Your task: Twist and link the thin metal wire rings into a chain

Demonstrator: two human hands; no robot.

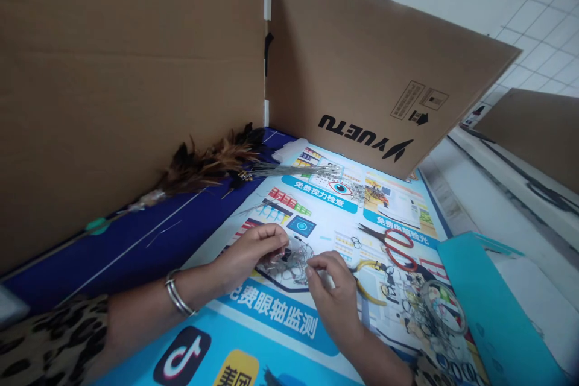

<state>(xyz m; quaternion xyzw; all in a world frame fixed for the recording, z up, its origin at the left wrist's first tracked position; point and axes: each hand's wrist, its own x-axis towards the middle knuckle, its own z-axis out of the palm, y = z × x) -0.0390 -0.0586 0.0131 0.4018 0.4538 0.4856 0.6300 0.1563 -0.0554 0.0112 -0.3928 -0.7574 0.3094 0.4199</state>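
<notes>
A tangle of thin silvery wire and small metal pieces [294,264] lies on the printed sheet between my hands. My left hand [260,250] is at the left of the tangle, with thumb and forefinger pinched together over its edge. On the right side, my right hand [333,289] also has its thumb and fingertips closed together, close against the wires. What sits between the fingertips of each hand is too small to make out. Right of my right hand lie yellow-handled pliers [371,298] and red-handled scissors [400,250], whose dark blades point left.
Tall cardboard panels [136,72] wall in the back and left. Brown feathers [205,160] lie along the left panel, beside a bundle of thin wires [289,170]. A wire coil [446,307] with loose rings and small parts rests at right, next to a turquoise box [493,307].
</notes>
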